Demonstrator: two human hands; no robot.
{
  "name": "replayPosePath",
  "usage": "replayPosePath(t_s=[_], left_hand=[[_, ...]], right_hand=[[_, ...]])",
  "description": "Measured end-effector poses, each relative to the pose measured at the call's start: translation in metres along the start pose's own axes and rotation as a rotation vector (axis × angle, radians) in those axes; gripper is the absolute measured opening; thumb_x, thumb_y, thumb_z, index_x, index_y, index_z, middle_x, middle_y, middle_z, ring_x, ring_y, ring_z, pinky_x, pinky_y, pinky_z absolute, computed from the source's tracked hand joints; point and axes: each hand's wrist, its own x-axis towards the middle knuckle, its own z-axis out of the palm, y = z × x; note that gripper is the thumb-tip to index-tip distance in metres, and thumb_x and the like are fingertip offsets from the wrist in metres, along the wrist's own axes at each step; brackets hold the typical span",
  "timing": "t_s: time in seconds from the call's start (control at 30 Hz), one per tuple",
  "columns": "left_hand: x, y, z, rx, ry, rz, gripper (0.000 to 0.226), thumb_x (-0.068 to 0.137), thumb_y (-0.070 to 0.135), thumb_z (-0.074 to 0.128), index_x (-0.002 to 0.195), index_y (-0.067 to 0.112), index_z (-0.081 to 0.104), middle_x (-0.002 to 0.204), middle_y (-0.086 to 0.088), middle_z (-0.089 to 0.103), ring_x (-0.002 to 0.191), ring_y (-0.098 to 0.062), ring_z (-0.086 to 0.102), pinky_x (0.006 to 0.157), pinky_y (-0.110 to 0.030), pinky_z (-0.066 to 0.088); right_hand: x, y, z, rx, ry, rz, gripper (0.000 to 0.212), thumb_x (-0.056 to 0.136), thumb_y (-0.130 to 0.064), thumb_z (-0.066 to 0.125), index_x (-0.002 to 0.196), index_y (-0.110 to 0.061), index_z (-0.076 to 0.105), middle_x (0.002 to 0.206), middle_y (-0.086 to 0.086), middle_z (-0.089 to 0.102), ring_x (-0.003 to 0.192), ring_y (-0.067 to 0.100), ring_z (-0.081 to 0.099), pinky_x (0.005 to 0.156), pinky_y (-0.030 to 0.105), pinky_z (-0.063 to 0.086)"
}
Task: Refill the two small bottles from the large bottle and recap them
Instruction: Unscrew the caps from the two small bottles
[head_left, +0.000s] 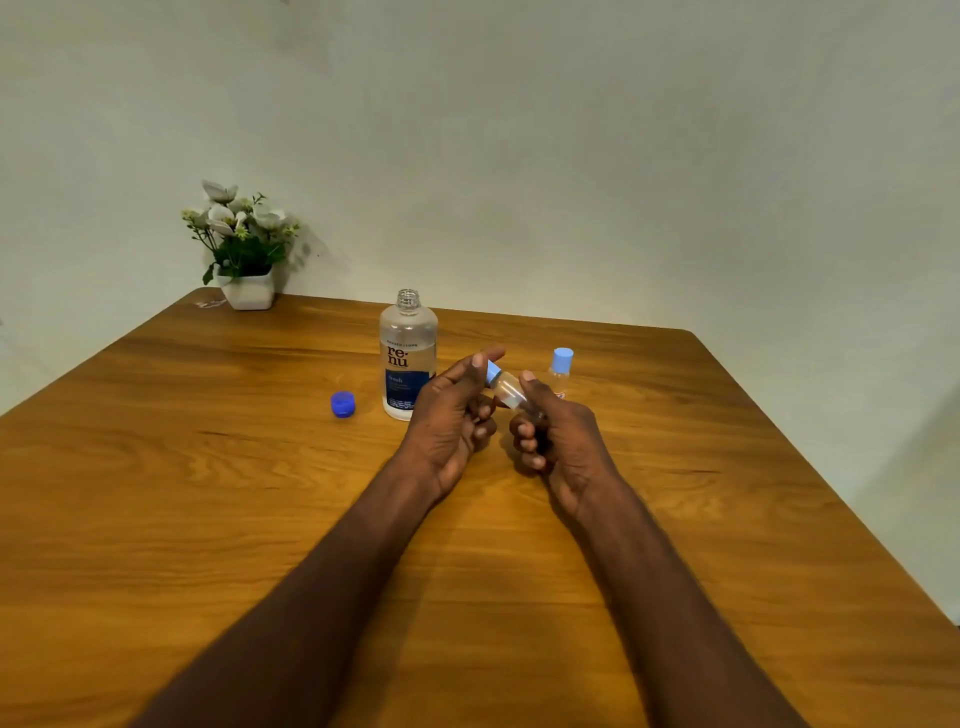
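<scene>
A large clear bottle with a blue label stands uncapped at the table's middle, its dark blue cap lying to its left. My right hand grips a small clear bottle, tilted with its neck pointing up-left above the table. My left hand pinches that bottle's light blue cap between thumb and fingers. A second small bottle with a light blue cap on stands upright just behind my right hand.
A white pot of flowers sits at the far left corner against the wall. The wooden table spreads wide, with its right edge running diagonally toward me.
</scene>
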Motion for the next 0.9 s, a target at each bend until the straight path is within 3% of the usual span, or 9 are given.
replayPosePath(t_s=[0.1, 0.27, 0.37, 0.5, 0.6, 0.73, 0.83, 0.9], left_hand=[[0.0, 0.0, 0.0, -0.108, -0.075, -0.017, 0.037, 0.092, 0.032, 0.068, 0.125, 0.017, 0.074, 0.078, -0.002, 0.054, 0.057, -0.007, 0.041, 0.047, -0.02, 0.038], [0.0, 0.0, 0.004, -0.136, 0.037, -0.027, 0.025, 0.096, 0.023, 0.065, 0.115, 0.008, 0.072, 0.068, -0.001, 0.06, 0.055, -0.006, 0.048, 0.05, -0.02, 0.048], [0.002, -0.002, 0.003, -0.159, 0.068, -0.027, 0.018, 0.103, 0.018, 0.059, 0.112, 0.007, 0.071, 0.071, -0.004, 0.066, 0.057, -0.007, 0.055, 0.059, -0.024, 0.059], [0.004, -0.003, 0.006, -0.142, 0.134, -0.022, 0.019, 0.102, 0.019, 0.062, 0.111, 0.005, 0.071, 0.08, -0.009, 0.064, 0.057, -0.008, 0.056, 0.061, -0.026, 0.062], [0.001, -0.002, 0.007, -0.163, 0.157, -0.03, 0.028, 0.096, 0.024, 0.069, 0.114, 0.002, 0.07, 0.085, -0.012, 0.066, 0.058, -0.01, 0.056, 0.058, -0.026, 0.061], [-0.003, 0.001, 0.013, -0.226, 0.11, -0.019, 0.066, 0.075, 0.046, 0.075, 0.119, -0.002, 0.062, 0.093, -0.015, 0.07, 0.068, -0.014, 0.063, 0.06, -0.026, 0.063], [-0.002, 0.001, 0.013, -0.266, 0.08, -0.042, 0.071, 0.086, 0.057, 0.063, 0.121, -0.003, 0.061, 0.104, -0.017, 0.074, 0.085, -0.021, 0.065, 0.07, -0.03, 0.065], [0.0, -0.001, 0.01, -0.296, 0.087, -0.065, 0.065, 0.099, 0.052, 0.056, 0.129, -0.006, 0.059, 0.111, -0.02, 0.073, 0.09, -0.023, 0.062, 0.074, -0.033, 0.065]], right_hand=[[0.001, -0.001, -0.001, 0.037, -0.014, 0.004, 0.031, 0.098, -0.039, 0.069, 0.101, -0.009, 0.067, 0.058, -0.001, 0.047, 0.046, 0.009, 0.037, 0.041, 0.02, 0.024], [0.004, 0.002, 0.0, -0.008, -0.052, -0.017, 0.03, 0.097, -0.04, 0.07, 0.096, -0.009, 0.069, 0.06, -0.001, 0.047, 0.049, 0.01, 0.038, 0.042, 0.022, 0.026], [0.004, 0.004, 0.0, -0.028, -0.053, -0.024, 0.033, 0.097, -0.04, 0.069, 0.087, -0.009, 0.069, 0.06, 0.0, 0.048, 0.049, 0.01, 0.039, 0.043, 0.022, 0.028], [0.005, 0.007, 0.002, -0.115, -0.037, -0.093, 0.03, 0.099, -0.037, 0.068, 0.087, -0.01, 0.072, 0.06, -0.001, 0.049, 0.051, 0.009, 0.039, 0.046, 0.024, 0.03], [0.004, 0.007, 0.003, -0.138, -0.037, -0.118, 0.034, 0.1, -0.039, 0.067, 0.097, -0.006, 0.073, 0.061, -0.003, 0.048, 0.052, 0.009, 0.038, 0.047, 0.026, 0.031], [0.002, 0.005, 0.006, -0.074, 0.009, -0.074, 0.036, 0.1, -0.042, 0.065, 0.092, -0.008, 0.07, 0.059, -0.002, 0.047, 0.049, 0.008, 0.038, 0.043, 0.023, 0.031], [0.002, 0.003, 0.006, -0.041, 0.036, -0.055, 0.037, 0.1, -0.043, 0.065, 0.091, -0.007, 0.068, 0.059, -0.002, 0.047, 0.048, 0.008, 0.038, 0.043, 0.023, 0.03], [0.002, 0.002, 0.006, -0.036, 0.032, -0.056, 0.038, 0.1, -0.043, 0.065, 0.096, -0.005, 0.069, 0.059, -0.002, 0.047, 0.049, 0.008, 0.038, 0.042, 0.022, 0.03]])
